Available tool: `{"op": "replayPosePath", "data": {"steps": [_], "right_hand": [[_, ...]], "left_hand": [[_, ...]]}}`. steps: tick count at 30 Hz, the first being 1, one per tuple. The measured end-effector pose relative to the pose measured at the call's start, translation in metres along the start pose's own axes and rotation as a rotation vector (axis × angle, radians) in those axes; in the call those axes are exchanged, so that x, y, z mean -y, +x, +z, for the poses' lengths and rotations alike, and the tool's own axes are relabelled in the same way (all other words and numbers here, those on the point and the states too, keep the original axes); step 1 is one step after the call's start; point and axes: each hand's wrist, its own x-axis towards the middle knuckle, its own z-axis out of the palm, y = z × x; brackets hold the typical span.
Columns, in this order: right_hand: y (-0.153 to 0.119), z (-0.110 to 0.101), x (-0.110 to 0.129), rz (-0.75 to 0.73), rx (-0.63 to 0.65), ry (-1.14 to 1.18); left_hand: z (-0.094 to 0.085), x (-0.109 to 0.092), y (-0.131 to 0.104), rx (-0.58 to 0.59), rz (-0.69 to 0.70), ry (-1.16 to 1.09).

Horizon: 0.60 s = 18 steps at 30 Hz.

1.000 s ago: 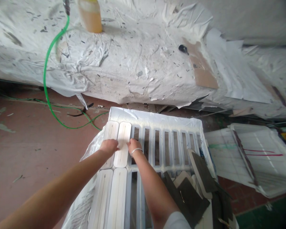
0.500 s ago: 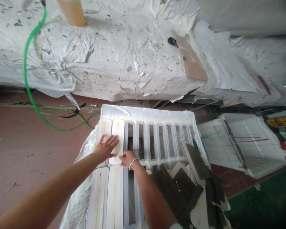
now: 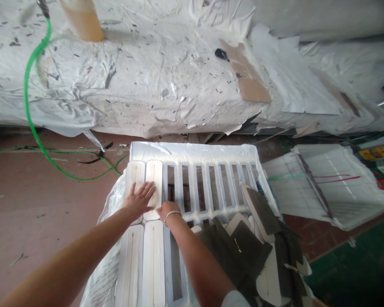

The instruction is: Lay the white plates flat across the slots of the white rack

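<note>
My left hand (image 3: 138,199) lies flat with its fingers spread over two white rounded panels in the far left of a white slotted frame. Its fingertips rest on the right-hand panel (image 3: 154,170), which has a thin line down its middle. My right hand (image 3: 167,210), a bracelet at its wrist, is closed at that panel's lower right edge; its fingertips are partly hidden. Two similar panels (image 3: 153,264) lie nearer to me. To the right, dark grey pieces (image 3: 222,251) with zipper pulls are heaped on the slotted frame (image 3: 194,215).
A covered worktable (image 3: 166,76) stretches across the back, carrying a container of yellowish liquid (image 3: 85,21) and brown cardboard (image 3: 249,81). A green hose (image 3: 27,94) loops to the floor at left. White crates (image 3: 342,183) stand at right.
The view has shifted slightly. My left hand stays spread on the panels, while my right hand remains at the panel's edge with its fingers turned a little more inward.
</note>
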Motion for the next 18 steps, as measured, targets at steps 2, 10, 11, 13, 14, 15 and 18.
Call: {"op": "replayPosePath", "data": {"steps": [2,10,11,13,14,15,18], "right_hand": [[0.001,0.000,-0.003,0.023,0.030,0.022],[-0.005,0.018,-0.013,0.043,-0.051,0.125],[-0.005,0.021,-0.015,0.037,-0.039,0.152],[-0.003,0.023,-0.019,0.029,0.003,0.206],[-0.001,0.022,-0.021,0.029,0.022,0.225],[0.001,0.021,-0.022,0.033,0.037,0.234],[0.007,0.012,-0.022,0.051,0.049,0.199]], "left_hand": [[-0.003,-0.003,0.000,0.009,-0.014,0.006],[0.011,-0.003,0.000,-0.067,-0.014,0.012],[0.012,-0.003,0.000,-0.071,-0.012,0.016],[0.013,-0.003,0.001,-0.064,-0.015,0.026],[0.012,-0.003,0.001,-0.052,-0.021,0.031],[0.011,-0.005,0.001,-0.038,-0.030,0.036],[0.005,-0.010,0.002,-0.008,-0.067,0.044]]}}
